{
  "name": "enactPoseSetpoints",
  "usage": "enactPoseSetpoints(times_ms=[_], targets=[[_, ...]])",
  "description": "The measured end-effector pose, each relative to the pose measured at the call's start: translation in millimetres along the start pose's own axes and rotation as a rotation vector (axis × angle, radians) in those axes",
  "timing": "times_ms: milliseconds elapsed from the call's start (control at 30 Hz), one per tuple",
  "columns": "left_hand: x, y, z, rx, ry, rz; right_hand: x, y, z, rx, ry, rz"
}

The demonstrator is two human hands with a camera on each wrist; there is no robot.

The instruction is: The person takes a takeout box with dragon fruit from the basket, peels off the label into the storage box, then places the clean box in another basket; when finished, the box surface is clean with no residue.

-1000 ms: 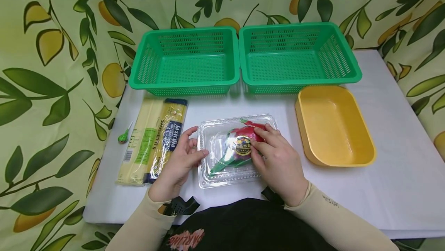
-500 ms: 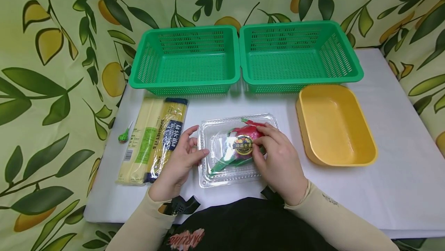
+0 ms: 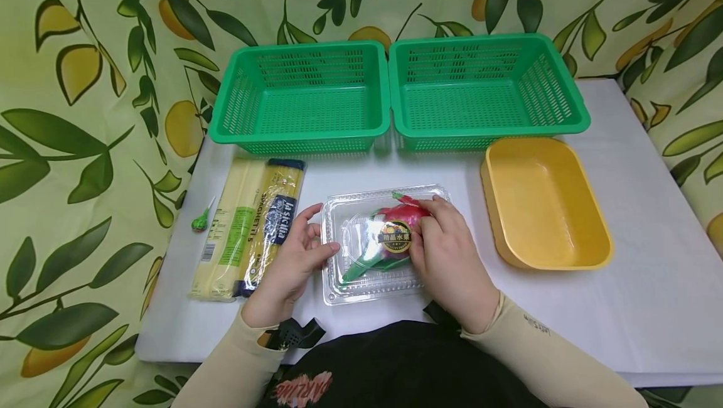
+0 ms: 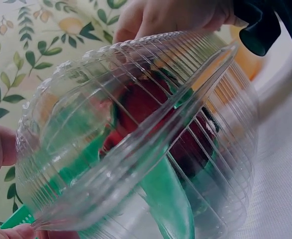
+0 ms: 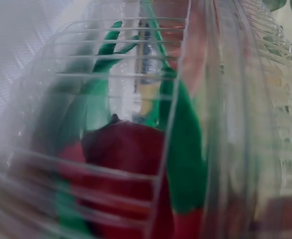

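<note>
My left hand point(image 3: 290, 267) grips the clear box point(image 3: 368, 248) at left. My right hand point(image 3: 454, 257) touches it at right; I cannot tell whether it pinches.

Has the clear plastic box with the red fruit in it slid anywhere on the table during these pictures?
No; in the head view, the clear plastic box shows no visible shift in any direction against the yellow tub.

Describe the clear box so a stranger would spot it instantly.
On the white table, in front of the two green baskets, look between the spaghetti pack and yellow tub. The clear box sits there, touched by the left hand and right hand. Unlike its neighbours, it shows red-and-green fruit and bears a round black sticker.
</note>
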State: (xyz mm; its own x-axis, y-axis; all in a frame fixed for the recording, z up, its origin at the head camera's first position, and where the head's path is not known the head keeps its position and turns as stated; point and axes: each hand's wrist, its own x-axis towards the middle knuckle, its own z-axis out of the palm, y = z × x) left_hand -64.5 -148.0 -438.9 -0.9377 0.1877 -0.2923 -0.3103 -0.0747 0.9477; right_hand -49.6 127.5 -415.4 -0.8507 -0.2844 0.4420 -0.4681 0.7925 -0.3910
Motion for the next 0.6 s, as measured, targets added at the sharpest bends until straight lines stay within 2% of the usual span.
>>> enactPoseSetpoints(times_ms=[600], targets=[[2.1, -1.8, -1.1, -0.009, -0.012, 0.011, -4.6, 6.0, 1.6, 0.032, -0.007, -0.090]])
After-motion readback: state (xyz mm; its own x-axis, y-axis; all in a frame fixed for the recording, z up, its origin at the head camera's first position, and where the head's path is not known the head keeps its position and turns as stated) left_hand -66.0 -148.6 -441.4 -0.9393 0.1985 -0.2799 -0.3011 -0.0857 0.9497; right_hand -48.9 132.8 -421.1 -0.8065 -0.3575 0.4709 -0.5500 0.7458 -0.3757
